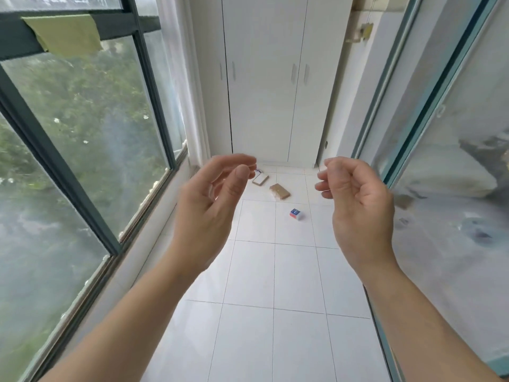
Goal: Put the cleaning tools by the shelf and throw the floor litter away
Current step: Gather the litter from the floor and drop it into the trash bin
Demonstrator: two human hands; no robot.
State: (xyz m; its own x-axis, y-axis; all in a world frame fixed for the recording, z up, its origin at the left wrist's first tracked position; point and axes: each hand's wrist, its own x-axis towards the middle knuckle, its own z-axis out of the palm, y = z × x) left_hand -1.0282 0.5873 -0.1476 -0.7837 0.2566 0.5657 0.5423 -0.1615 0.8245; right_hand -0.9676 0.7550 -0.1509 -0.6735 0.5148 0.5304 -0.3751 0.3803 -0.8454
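Litter (278,193) lies in three small pieces on the white floor tiles (253,271). All of it is ahead of the person, near the foot of the white cupboard (264,78) and well apart from both hands.

The left hand (212,205) is raised in the air with its fingers loosely curled, holding nothing. Just beyond its fingertips, as seen from here, lies the flat white-faced packet (260,179), its long axis slanting up toward the cupboard. To its right is the brown packet (280,190), also oblong and slanting the other way. Nearer the person and further right sits the small red, blue and white box (296,214), roughly cube-shaped. The right hand (358,205) hangs level with the left, its fingers curled in a little more, and it too looks empty.

The pieces fall between the two hands, so either could take them. I'd judge the little box comes within reach first, once the person steps forward and stoops.
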